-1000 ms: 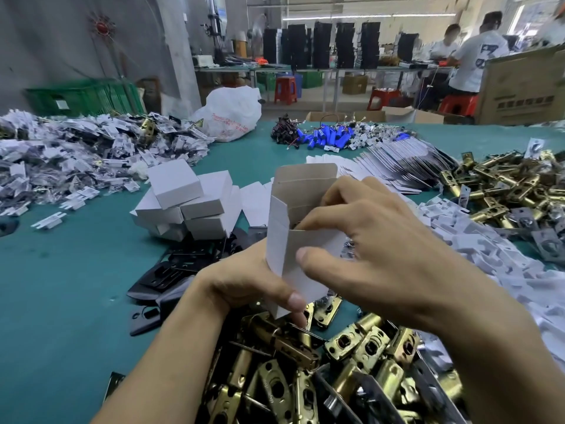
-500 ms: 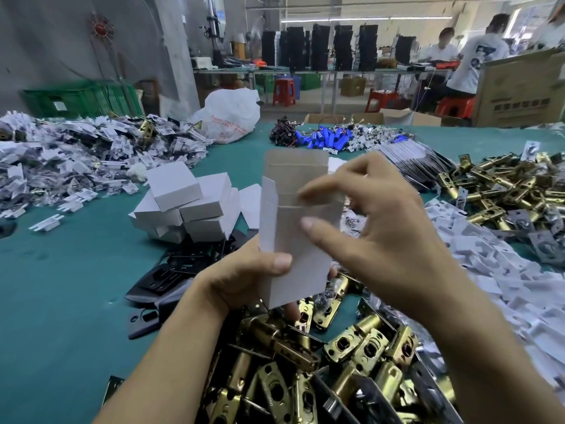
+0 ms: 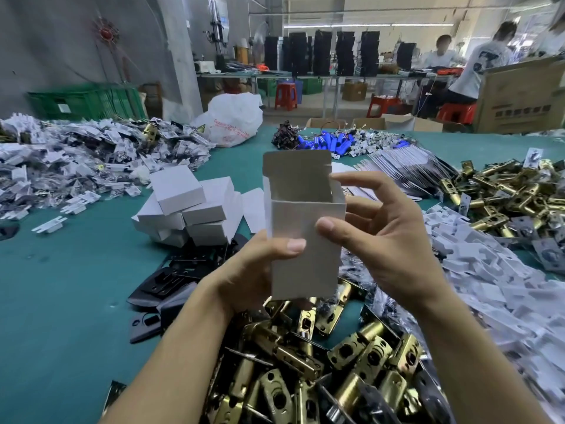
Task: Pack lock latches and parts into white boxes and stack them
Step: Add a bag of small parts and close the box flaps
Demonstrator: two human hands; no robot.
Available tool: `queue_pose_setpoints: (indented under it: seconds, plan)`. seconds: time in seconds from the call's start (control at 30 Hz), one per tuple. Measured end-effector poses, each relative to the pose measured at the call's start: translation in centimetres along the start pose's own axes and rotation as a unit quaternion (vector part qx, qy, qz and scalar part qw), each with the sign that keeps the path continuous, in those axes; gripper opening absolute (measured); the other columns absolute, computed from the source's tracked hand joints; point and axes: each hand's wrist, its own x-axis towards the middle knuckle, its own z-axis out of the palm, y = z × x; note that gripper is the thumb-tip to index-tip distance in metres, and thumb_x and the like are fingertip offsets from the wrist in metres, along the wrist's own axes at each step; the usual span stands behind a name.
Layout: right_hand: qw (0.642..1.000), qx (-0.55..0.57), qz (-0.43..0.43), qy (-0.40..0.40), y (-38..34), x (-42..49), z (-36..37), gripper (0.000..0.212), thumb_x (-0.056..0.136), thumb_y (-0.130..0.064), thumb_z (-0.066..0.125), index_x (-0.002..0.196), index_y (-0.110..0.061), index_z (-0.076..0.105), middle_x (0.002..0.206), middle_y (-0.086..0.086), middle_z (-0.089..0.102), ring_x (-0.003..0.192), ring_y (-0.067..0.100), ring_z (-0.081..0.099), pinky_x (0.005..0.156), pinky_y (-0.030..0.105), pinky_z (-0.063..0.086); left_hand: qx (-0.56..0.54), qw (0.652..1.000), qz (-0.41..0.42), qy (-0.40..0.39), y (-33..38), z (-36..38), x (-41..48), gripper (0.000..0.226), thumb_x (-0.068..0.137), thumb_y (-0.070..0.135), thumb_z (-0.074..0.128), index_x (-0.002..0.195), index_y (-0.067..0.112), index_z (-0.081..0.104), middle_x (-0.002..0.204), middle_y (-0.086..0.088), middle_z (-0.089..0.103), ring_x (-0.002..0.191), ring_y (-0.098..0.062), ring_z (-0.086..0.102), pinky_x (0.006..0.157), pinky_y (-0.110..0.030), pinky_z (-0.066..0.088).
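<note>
An upright white box (image 3: 302,228) with its top flap raised and mouth open sits in the middle of the head view. My left hand (image 3: 253,270) grips its lower left side, thumb across the front. My right hand (image 3: 388,237) holds the right side, thumb on the front face and index finger at the top rim. Beneath my hands lies a heap of brass lock latches (image 3: 321,371). A stack of closed white boxes (image 3: 189,206) stands on the teal table to the left.
Black plates (image 3: 165,289) lie left of the latches. White plastic parts (image 3: 501,286) spread along the right, with more brass latches (image 3: 507,194) behind. Bagged parts (image 3: 76,160) pile at far left. Flat cards (image 3: 406,169), blue pieces (image 3: 330,142) and a white bag (image 3: 232,117) lie farther back.
The box has risen and squared open into an upright shape. My right hand has shifted from the front of the box to its right side, and my left thumb has moved up the front face.
</note>
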Motion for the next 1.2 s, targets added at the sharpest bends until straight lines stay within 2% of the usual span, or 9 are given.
queue_pose_setpoints:
  seconds: [0.1,0.2,0.3,0.47,0.6,0.77,0.9,1.0,1.2]
  plan:
    - [0.998,-0.061,-0.001,0.022,0.7,-0.1,-0.2,0.034,0.076,-0.024,0.072,0.109,-0.022,0.064,0.098,0.012,0.071,0.085,0.029,0.073,0.072,0.054,0.059,0.042,0.996,0.006,0.079,-0.5,0.5,0.6,0.045,0.070,0.043,0.075,0.112,0.029,0.071,0.097,-0.007,0.072,0.085,-0.027,0.071,0.055,-0.040,0.058]
    - [0.995,-0.097,0.021,0.004,1.0,-0.2,-0.7,0.028,0.077,-0.030,0.071,0.104,-0.023,0.069,0.104,0.012,0.070,0.085,0.031,0.073,0.071,0.057,0.059,0.083,0.990,0.022,0.109,-0.7,0.8,0.9,0.056,0.073,0.049,0.071,0.123,0.026,0.064,0.103,-0.004,0.073,0.091,-0.022,0.072,0.060,-0.036,0.058]
    - [0.991,-0.128,0.028,-0.040,0.8,-0.2,-1.4,0.018,0.082,-0.029,0.067,0.097,-0.020,0.070,0.091,-0.003,0.073,0.078,0.008,0.070,0.063,0.028,0.058,0.140,0.985,0.040,0.088,-0.8,1.2,1.0,0.061,0.080,0.049,0.070,0.132,0.019,0.059,0.117,-0.008,0.071,0.103,-0.019,0.069,0.078,-0.030,0.057]
    - [0.982,-0.105,0.097,-0.126,0.9,-0.6,-3.0,0.026,0.090,-0.022,0.067,0.116,-0.022,0.067,0.110,-0.005,0.072,0.100,0.017,0.070,0.082,0.038,0.060,0.155,0.984,0.041,0.083,-1.0,1.1,1.0,0.041,0.079,0.053,0.074,0.117,0.041,0.066,0.117,0.003,0.072,0.105,-0.013,0.069,0.079,-0.028,0.056]
    - [0.976,-0.118,0.093,-0.157,0.8,-0.5,-4.2,0.047,0.093,-0.003,0.063,0.136,-0.020,0.057,0.098,-0.024,0.072,0.079,-0.003,0.067,0.067,0.010,0.051,0.171,0.980,0.041,0.092,-1.4,1.2,1.2,0.050,0.083,0.049,0.068,0.129,0.036,0.053,0.122,0.004,0.069,0.109,-0.014,0.068,0.080,-0.029,0.056]
    - [0.981,-0.149,0.058,-0.108,1.5,-0.4,-4.1,0.053,0.082,-0.023,0.071,0.132,-0.029,0.057,0.072,-0.013,0.069,0.067,0.003,0.064,0.063,0.015,0.049,0.232,0.961,0.081,0.124,-1.7,1.3,1.6,0.051,0.081,0.045,0.075,0.125,0.032,0.053,0.116,0.004,0.072,0.104,-0.015,0.071,0.078,-0.031,0.059]
    - [0.990,-0.119,0.053,-0.051,2.1,-0.4,-4.3,0.056,0.069,-0.028,0.081,0.115,-0.033,0.050,0.076,-0.006,0.069,0.064,0.012,0.065,0.060,0.026,0.054,0.284,0.927,0.151,0.194,-1.7,1.0,1.6,0.058,0.073,0.046,0.082,0.120,0.051,0.047,0.112,-0.002,0.071,0.091,-0.024,0.075,0.075,-0.045,0.063]
    - [0.991,-0.122,0.054,-0.013,2.5,-0.6,-4.3,0.044,0.063,-0.026,0.084,0.097,-0.025,0.057,0.087,0.005,0.070,0.071,0.025,0.069,0.065,0.040,0.061,0.290,0.920,0.179,0.191,-1.7,0.8,1.7,0.054,0.074,0.040,0.082,0.118,0.048,0.052,0.114,-0.001,0.070,0.088,-0.028,0.075,0.074,-0.050,0.063]
    - [0.991,-0.122,0.055,-0.023,2.6,-0.8,-4.7,0.036,0.061,-0.025,0.084,0.089,-0.012,0.067,0.089,0.003,0.074,0.076,0.019,0.072,0.067,0.037,0.062,0.238,0.930,0.191,0.204,-1.4,0.6,1.6,0.039,0.071,0.032,0.088,0.106,0.040,0.072,0.109,0.002,0.074,0.091,-0.022,0.075,0.077,-0.040,0.063]
